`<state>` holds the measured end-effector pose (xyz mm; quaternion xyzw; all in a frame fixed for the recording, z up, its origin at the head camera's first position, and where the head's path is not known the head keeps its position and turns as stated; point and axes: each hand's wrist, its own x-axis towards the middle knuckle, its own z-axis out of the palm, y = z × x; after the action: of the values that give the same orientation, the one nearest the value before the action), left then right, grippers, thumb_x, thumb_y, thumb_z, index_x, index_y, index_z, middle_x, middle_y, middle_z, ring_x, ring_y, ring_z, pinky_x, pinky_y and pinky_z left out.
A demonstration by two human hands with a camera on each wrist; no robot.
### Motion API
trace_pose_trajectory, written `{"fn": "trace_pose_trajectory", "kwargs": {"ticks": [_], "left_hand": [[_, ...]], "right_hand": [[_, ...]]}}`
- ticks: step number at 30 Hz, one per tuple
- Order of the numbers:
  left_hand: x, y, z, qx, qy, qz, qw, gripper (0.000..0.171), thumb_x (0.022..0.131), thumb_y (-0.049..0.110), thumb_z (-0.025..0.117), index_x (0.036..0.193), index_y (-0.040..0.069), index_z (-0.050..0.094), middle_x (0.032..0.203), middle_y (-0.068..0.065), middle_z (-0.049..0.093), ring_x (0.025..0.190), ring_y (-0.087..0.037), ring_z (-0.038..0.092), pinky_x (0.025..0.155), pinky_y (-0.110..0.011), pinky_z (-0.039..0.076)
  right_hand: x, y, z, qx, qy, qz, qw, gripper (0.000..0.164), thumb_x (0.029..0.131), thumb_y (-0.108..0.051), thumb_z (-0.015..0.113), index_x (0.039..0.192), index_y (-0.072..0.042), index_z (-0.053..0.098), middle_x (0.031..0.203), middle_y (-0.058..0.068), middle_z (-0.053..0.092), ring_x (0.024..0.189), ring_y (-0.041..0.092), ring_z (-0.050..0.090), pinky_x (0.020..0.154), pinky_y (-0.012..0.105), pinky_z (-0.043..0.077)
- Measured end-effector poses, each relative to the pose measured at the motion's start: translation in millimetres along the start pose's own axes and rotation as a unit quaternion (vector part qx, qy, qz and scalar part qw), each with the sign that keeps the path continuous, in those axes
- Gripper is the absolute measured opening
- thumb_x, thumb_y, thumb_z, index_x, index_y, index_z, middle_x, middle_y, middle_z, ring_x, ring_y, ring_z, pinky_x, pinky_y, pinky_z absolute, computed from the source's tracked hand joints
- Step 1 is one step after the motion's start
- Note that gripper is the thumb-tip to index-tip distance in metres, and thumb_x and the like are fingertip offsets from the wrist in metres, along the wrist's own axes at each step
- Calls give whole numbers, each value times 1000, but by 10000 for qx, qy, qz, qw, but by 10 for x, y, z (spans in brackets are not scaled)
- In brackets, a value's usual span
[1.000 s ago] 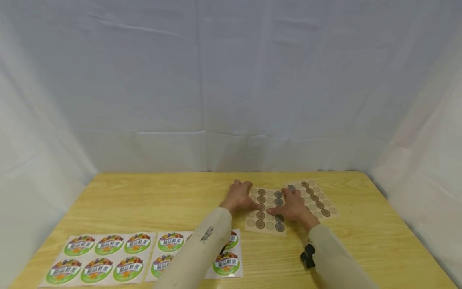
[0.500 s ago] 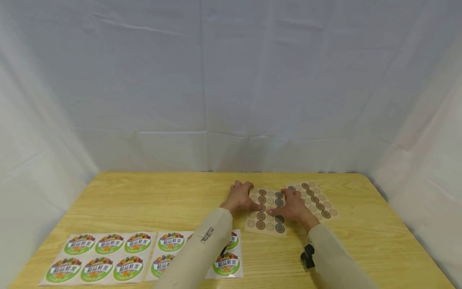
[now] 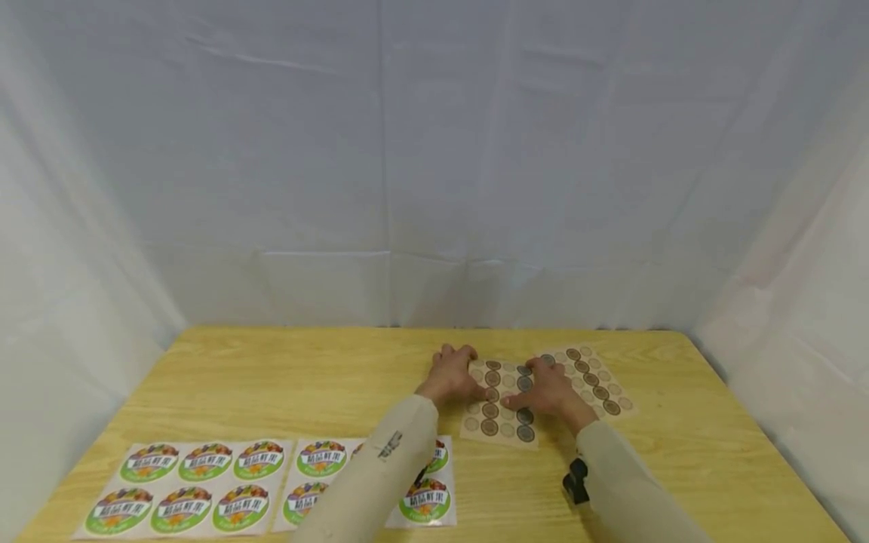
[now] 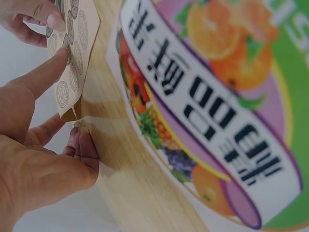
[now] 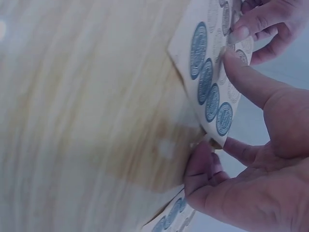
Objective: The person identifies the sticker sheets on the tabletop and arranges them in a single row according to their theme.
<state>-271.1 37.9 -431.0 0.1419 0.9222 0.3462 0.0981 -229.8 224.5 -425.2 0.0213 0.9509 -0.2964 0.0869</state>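
I am guiding the fingers of left hand (image 3: 451, 376) and right hand (image 3: 548, 389), both pinching the round-patterned sheet (image 3: 499, 422) between them, thumbs on top; second sheet (image 3: 603, 379) is lying beside the right fingers. Judging even, light pressure best against creasing.

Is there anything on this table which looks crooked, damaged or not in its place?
Yes, slightly: the far-right beige sheet lies turned at an angle, unlike the held beige sheet beside it, which sits nearly straight between the left hand and right hand. No spill or tear shows.
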Motion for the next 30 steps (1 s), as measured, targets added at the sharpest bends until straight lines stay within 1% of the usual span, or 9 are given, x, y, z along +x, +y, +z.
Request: {"fn": "trace_pose_trajectory", "kwargs": {"ticks": [5,10,14,18,21,26,30], "left_hand": [[-4,14,14,72,18,21,10000,64,71,29,85,124,8,56,115,-16,44,109,-34,38,92,-46,39],[4,30,22,117,15,-41,9999,64,72,28,85,125,9,56,115,-16,45,107,-32,38,90,-45,40],[6,34,19,125,-21,-76,9999,64,72,28,85,125,9,55,116,-16,44,108,-33,39,91,-45,40],[22,32,29,194,6,-92,9998,64,73,29,84,126,10,55,117,-16,44,109,-33,39,91,-45,39],[31,36,37,251,30,-88,9996,63,73,30,84,125,10,55,116,-15,45,108,-32,39,91,-45,40],[31,63,35,339,39,42,9994,61,73,30,84,124,8,56,111,-15,48,104,-31,42,90,-44,40],[29,77,25,415,74,101,9991,61,74,29,83,123,6,57,110,-15,50,104,-32,43,91,-44,40]], "right_hand": [[-8,-51,-34,-91,-100,52,9999,80,77,-33,80,135,7,41,125,31,42,113,50,41,86,58,41],[14,-78,-51,75,-268,132,9995,81,78,-29,80,135,9,38,127,29,48,117,48,44,90,56,42],[29,-101,-61,-65,-284,280,9992,80,77,-30,80,134,8,40,129,31,45,119,48,42,91,56,41],[38,-119,-81,-216,-254,339,9989,80,76,-32,81,132,8,42,127,32,41,117,47,41,89,56,41],[47,-121,-92,-267,-261,362,9986,79,75,-33,82,130,8,43,125,32,41,114,46,42,87,55,42],[61,-106,-93,-197,-266,411,9986,78,74,-33,82,128,7,43,121,30,46,113,45,45,85,52,44],[64,-95,-84,-88,-268,271,9992,77,77,-31,81,129,9,42,115,26,53,108,43,51,85,51,45]]}}
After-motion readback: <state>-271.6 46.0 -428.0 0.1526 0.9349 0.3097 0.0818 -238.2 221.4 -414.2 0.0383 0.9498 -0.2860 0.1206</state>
